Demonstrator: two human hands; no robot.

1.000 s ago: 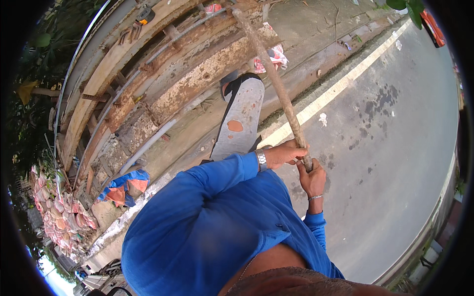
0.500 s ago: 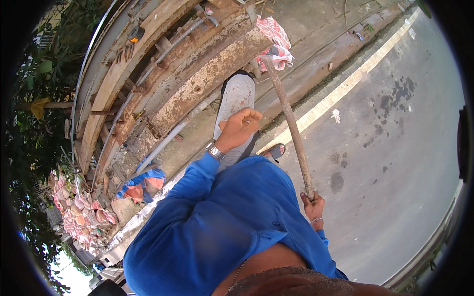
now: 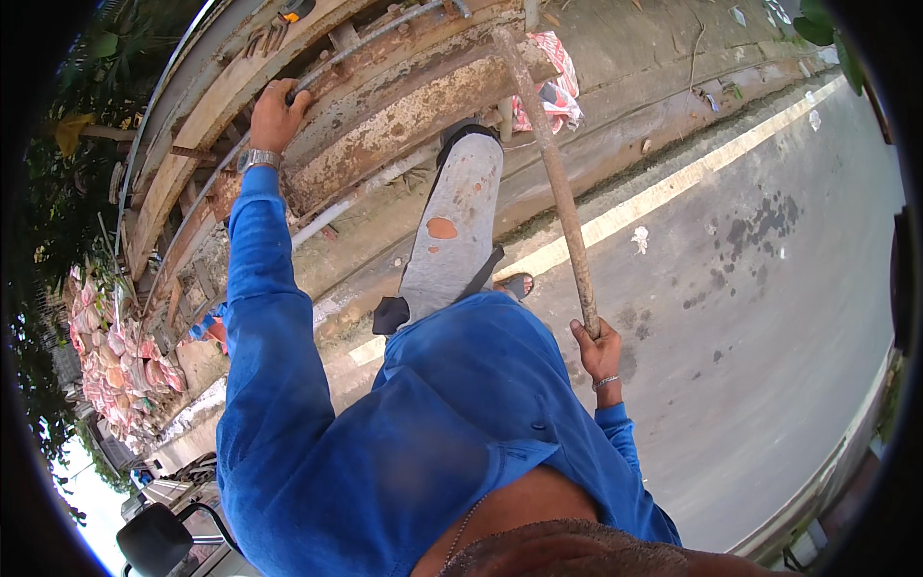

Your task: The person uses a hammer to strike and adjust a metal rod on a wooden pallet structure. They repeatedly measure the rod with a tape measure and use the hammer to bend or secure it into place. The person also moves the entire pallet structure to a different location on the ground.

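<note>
At the upper left, my left hand (image 3: 276, 117), with a metal watch at the wrist, rests on the rusty frame of beams. Its fingers curl around a thin steel bar (image 3: 332, 65) that runs along the frame. My right hand (image 3: 598, 353), right of my body, is wrapped around the lower end of a long rusty metal pipe (image 3: 556, 178). The pipe slants up and away, its far end overlapping the end of a rusty beam (image 3: 385, 135). Between my hands lies a long, worn grey piece (image 3: 457, 207) with torn holes and black edges.
A tape measure (image 3: 296, 10) and hand tools (image 3: 264, 40) lie on a wooden beam (image 3: 207, 125). Red-and-white sacks (image 3: 120, 361) are heaped at left; another sack (image 3: 553, 82) is beyond the frame. A white line (image 3: 663, 188) edges the grey road (image 3: 750, 327). A sandalled foot (image 3: 519, 284) shows below the pipe.
My left hand has moved from above the grey piece up and left onto the frame's steel bar. My right hand, still holding the pipe, has shifted slightly up the picture. The view has tilted somewhat.
</note>
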